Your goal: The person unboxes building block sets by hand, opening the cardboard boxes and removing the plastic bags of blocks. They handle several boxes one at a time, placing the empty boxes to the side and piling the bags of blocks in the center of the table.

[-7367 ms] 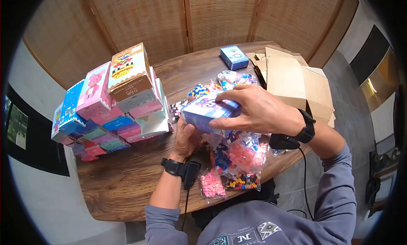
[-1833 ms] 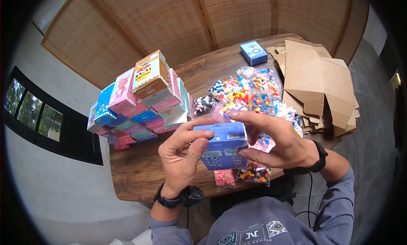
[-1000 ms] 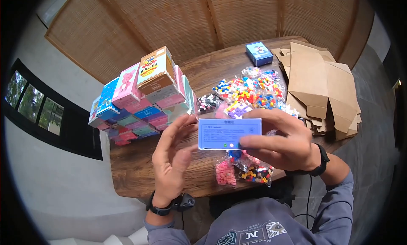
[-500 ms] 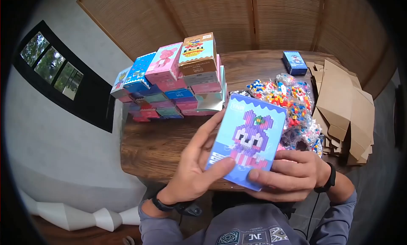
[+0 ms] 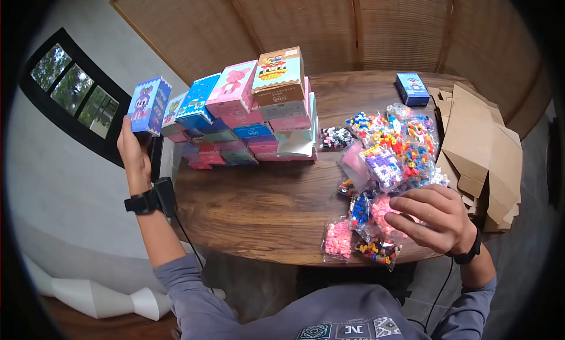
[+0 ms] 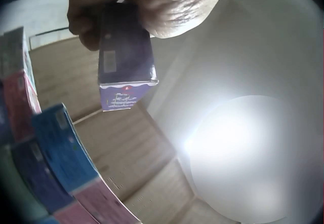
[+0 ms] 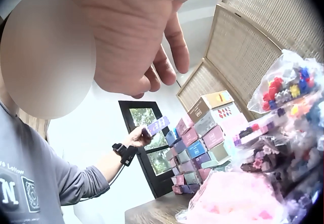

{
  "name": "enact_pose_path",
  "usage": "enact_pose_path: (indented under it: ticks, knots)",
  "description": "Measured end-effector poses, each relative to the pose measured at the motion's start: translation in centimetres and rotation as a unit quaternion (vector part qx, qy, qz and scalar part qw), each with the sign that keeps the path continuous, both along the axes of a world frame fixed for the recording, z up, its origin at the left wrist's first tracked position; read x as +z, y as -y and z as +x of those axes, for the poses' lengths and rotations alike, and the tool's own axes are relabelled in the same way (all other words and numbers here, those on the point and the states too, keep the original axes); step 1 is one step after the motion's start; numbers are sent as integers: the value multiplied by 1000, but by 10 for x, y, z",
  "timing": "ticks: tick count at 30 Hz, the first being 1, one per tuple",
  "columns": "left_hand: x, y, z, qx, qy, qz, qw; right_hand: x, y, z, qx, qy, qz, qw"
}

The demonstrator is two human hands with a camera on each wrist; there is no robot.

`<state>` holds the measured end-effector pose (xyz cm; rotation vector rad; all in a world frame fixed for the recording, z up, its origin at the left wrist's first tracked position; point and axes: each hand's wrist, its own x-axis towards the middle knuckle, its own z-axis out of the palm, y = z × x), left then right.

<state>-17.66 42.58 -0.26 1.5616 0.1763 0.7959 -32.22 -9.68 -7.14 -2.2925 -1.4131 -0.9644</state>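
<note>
My left hand [image 5: 134,153] grips a small blue-purple toy-block box [image 5: 149,105] printed with a purple rabbit-like figure. It holds the box up at the far left end of a stack of box kits [image 5: 238,113]. In the left wrist view the box [image 6: 127,51] hangs from the fingers, its dark side facing the camera, beside the stacked boxes [image 6: 66,145]. My right hand [image 5: 432,218], fingers loosely bent and holding nothing, hovers over the pile of clear bags of coloured blocks [image 5: 385,163]. A bag of pink blocks [image 5: 382,213] lies partly beneath its fingertips.
Another blue box [image 5: 412,88] stands alone at the table's back right. Flattened brown cardboard [image 5: 479,146] is piled along the right edge. A folding woven screen [image 5: 400,28] rises behind the wooden table [image 5: 247,207]; a dark-framed window [image 5: 76,84] is at the left.
Half a second ago both hands held the box at the front with its picture face up. The right hand has let go; the left has carried the box to the stack's left end.
</note>
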Motion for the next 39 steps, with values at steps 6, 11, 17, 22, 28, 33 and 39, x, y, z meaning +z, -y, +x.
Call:
enact_pose_path:
  ticks: [6, 11, 17, 22, 28, 33, 39]
  knots:
    - [-24, -29, 47, 12, -67, -12, 998, 0, 15, -4, -43, -38, -14, 998]
    - [-27, -18, 62, 29, -127, 70, 989, -1, 19, -4, -59, -55, -24, 996]
    - [-26, 0, 58, 115, -214, 230, 942, -4, 21, -3, -78, -60, -23, 995]
    - [-34, -10, 55, 104, -186, 233, 949, -6, 27, 2, -96, -57, -15, 994]
    - [-38, -23, 28, 151, -38, 163, 974, -6, 48, 15, -146, -45, 23, 988]
    - [-36, 67, -53, -35, 164, -48, 985, -9, 76, 42, -234, -154, 181, 943]
    - [-90, 207, -74, -458, 13, -38, 888, -18, 111, 110, -282, -450, 314, 787]
